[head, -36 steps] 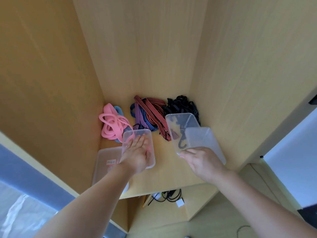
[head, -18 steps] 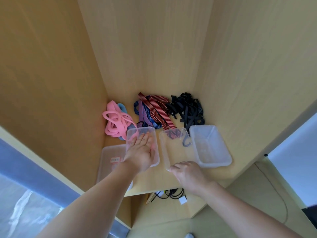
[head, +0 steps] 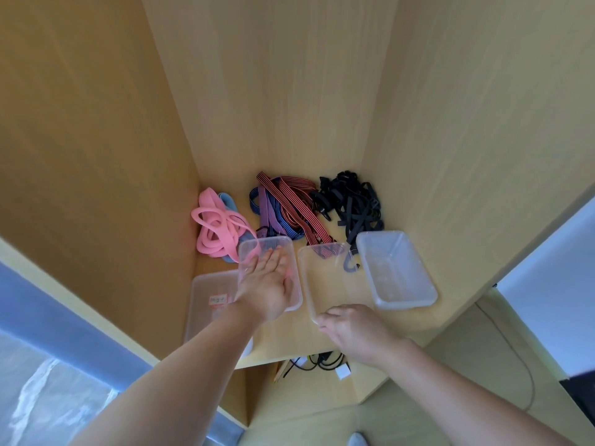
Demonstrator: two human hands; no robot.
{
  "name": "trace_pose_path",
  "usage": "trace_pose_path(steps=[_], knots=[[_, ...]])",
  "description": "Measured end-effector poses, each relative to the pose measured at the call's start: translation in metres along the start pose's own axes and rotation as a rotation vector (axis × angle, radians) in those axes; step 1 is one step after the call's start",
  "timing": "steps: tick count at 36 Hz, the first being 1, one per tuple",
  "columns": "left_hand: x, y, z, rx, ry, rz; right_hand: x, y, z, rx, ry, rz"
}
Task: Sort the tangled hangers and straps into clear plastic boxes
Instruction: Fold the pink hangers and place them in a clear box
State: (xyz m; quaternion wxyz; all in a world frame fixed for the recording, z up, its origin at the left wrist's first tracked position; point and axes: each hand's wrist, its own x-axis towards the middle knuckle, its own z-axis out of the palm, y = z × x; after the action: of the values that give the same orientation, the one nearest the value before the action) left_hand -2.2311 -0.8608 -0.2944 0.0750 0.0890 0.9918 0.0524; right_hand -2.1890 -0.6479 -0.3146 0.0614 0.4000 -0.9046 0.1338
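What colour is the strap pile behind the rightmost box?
The strap pile is black; head view shows it.

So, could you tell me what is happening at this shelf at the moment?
A person is laying out clear boxes on a wooden shelf. The left hand lies flat, fingers straight, in one clear box; the right hand grips the near rim of the middle box. Pink bands, striped straps and black straps sit piled behind the boxes, not yet sorted.

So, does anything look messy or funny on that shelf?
Yes. The red-striped straps trail forward to the far end of the middle clear plastic box, inside or beneath, I cannot tell. A black hook sticks out between that box and the right clear plastic box.
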Motion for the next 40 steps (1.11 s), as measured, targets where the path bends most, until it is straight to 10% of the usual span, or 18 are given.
trace_pose_path(steps=[24,40], knots=[[-0.014,-0.040,-0.031,-0.357,0.365,-0.185,0.140,0.033,-0.055,-0.021,0.066,-0.082],[-0.029,-0.068,-0.033,-0.447,0.594,-0.329,0.301,0.010,-0.008,0.014,-0.471,-0.314]])
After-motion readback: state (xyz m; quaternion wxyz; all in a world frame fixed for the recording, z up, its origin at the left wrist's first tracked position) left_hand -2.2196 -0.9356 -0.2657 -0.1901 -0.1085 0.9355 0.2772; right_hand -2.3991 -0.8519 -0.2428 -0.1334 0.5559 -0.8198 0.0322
